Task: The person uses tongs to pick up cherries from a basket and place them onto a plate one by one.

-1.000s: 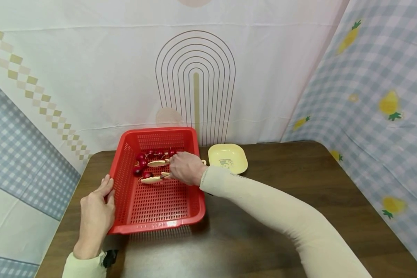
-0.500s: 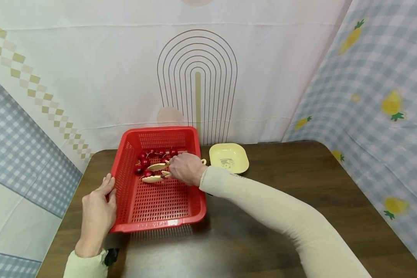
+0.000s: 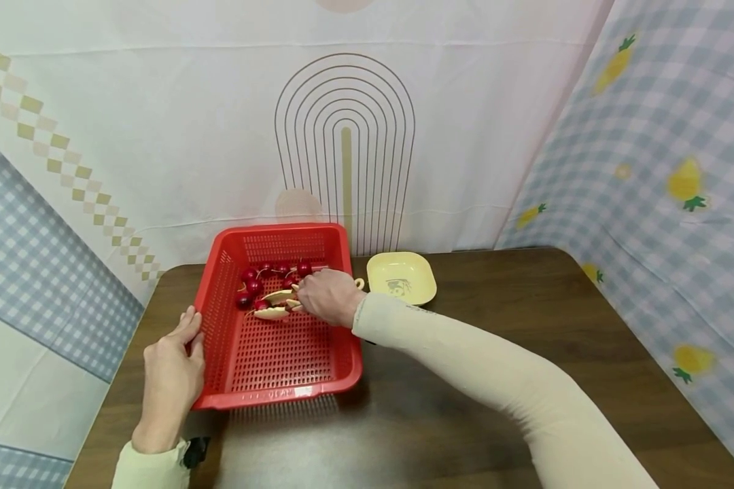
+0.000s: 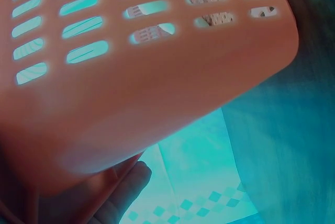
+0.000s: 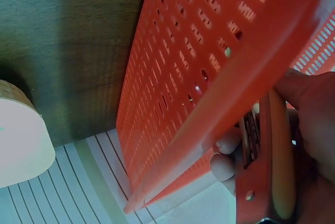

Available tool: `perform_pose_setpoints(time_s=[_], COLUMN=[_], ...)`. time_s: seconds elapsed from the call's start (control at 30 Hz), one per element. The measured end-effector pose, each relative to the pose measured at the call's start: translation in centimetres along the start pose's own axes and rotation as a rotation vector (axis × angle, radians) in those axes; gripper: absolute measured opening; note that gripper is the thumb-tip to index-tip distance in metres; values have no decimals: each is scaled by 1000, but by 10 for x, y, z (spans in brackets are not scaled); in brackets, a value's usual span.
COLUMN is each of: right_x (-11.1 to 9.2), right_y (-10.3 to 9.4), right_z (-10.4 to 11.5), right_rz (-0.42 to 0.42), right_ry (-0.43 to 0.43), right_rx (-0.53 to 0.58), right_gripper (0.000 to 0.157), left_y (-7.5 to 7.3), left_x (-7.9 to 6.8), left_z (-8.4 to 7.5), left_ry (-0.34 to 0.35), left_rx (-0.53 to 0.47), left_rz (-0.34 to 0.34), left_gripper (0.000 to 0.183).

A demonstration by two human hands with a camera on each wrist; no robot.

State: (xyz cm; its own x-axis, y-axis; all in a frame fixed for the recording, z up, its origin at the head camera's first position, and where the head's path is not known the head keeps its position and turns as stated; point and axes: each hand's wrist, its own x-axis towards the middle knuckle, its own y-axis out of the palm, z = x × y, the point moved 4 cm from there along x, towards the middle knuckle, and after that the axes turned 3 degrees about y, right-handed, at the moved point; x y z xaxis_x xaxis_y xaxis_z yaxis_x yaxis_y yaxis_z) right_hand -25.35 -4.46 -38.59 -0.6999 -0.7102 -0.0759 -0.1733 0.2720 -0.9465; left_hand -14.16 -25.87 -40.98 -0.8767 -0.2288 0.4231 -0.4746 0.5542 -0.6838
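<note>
A red plastic basket [image 3: 281, 394] with slotted walls sits on the table, several dark red cherries [image 3: 253, 286] with stems lying toward its back left. At its left rim my left hand [image 3: 172, 377] grips the edge; the left wrist view catches one digit [image 4: 133, 182] under the rim. My right hand [image 3: 330, 297] reaches over the right side and holds pale yellow tongs [image 3: 272, 313], their handle [image 5: 282, 161] in the palm in the right wrist view. Between the tongs' scalloped tips is one cherry [image 3: 261, 305], partly covered by them.
A square yellow dish [image 3: 425, 285] with a printed figure stands right of the basket, near the table's back edge. Behind the brown wooden table [image 3: 477, 380] hangs a white patterned cloth [image 3: 220, 136], and a checked one [image 3: 636, 224] hangs at the right.
The tongs' two tips have come closer together around the cherry, the upper one moving down toward the lower. The left hand, basket and dish stay in place.
</note>
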Motion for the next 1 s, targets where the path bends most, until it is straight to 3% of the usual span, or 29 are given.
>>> perform_pose_setpoints(time_s=[0.57,1.0], right_x=[-6,-13], right_y=[-14,-19], right_z=[-1,-9], right_rz=[-57,-32], right_ry=[-40,-37], right_rx=[-48,-91], right_gripper=[29,29], left_y=[0,0], left_x=[0,0], left_z=[0,0], left_ry=[-12,-7], left_rx=[-5,-3], left_rz=[13,11], left_gripper=[38,38])
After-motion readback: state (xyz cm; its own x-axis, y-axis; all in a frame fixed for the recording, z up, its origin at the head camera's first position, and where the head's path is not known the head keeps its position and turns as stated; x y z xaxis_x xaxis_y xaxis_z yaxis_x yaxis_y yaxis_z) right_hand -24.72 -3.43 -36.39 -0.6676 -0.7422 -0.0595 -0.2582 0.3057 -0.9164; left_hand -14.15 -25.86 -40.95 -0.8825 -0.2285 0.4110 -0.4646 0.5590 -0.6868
